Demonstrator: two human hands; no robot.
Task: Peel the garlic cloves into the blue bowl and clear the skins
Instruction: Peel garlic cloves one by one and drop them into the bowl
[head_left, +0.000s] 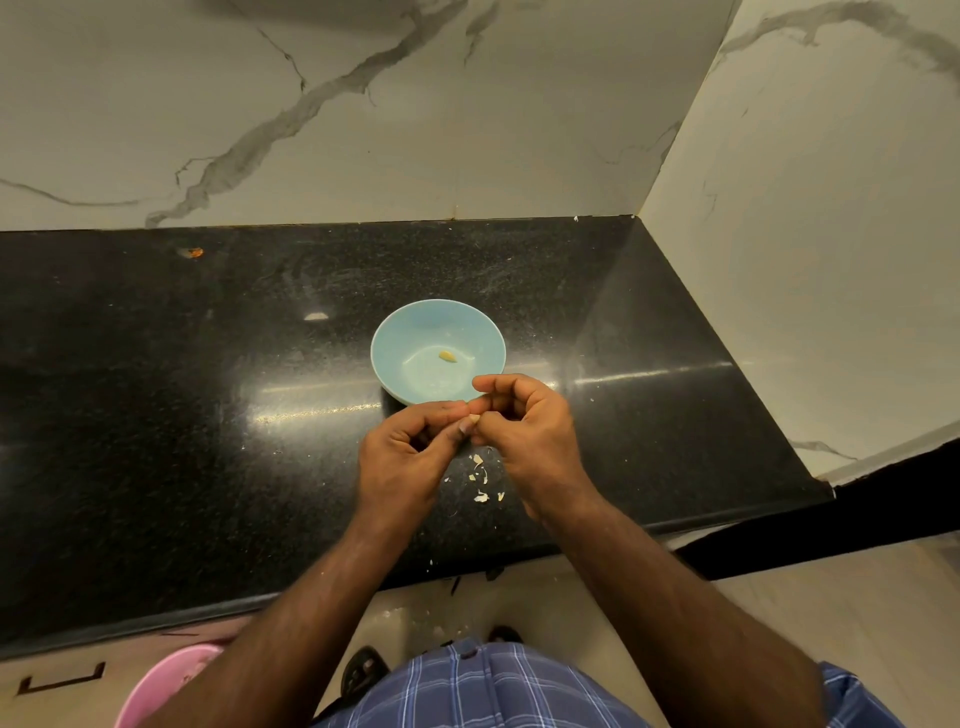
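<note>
A light blue bowl (395, 332) stands on the black counter (208, 415), with one peeled yellowish garlic clove (447, 356) lying inside it. Just in front of the bowl my left hand (405, 462) and my right hand (530, 431) meet. Both pinch a small pale garlic clove (474, 419) between fingertips and thumbs; most of it is hidden by the fingers. Several white skin flakes (480, 478) lie scattered on the counter below my hands.
Marble walls close off the counter at the back and right. A small orange scrap (195, 253) lies far left near the back wall. A pink bin (161, 686) stands on the floor below the counter's front edge, left of my legs.
</note>
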